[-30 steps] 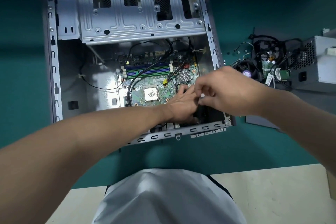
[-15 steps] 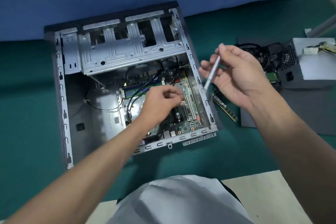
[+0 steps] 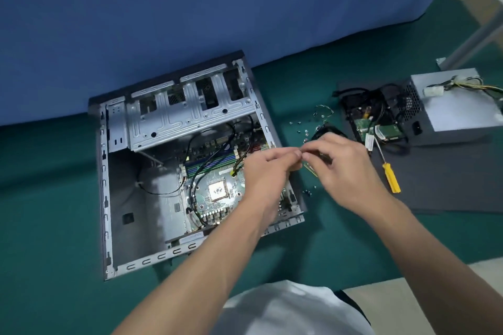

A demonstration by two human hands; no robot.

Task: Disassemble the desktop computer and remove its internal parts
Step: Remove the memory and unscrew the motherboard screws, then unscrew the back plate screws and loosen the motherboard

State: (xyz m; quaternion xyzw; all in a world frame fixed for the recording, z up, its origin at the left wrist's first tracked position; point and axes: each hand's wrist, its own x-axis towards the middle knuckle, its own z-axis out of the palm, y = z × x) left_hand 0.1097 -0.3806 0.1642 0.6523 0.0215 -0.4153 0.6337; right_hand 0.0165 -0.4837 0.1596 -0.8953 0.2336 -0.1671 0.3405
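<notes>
An open grey metal desktop computer case lay on its side on a green table mat, left of centre, its green motherboard exposed. Above the case's right edge the left hand and right hand met, fingertips bunched together; blur hid whether they pinched anything. White stickers on a small green circuit board further right, beside a grey power supply box, were too blurred to read

Case, screws, panel on green cloth
</notes>
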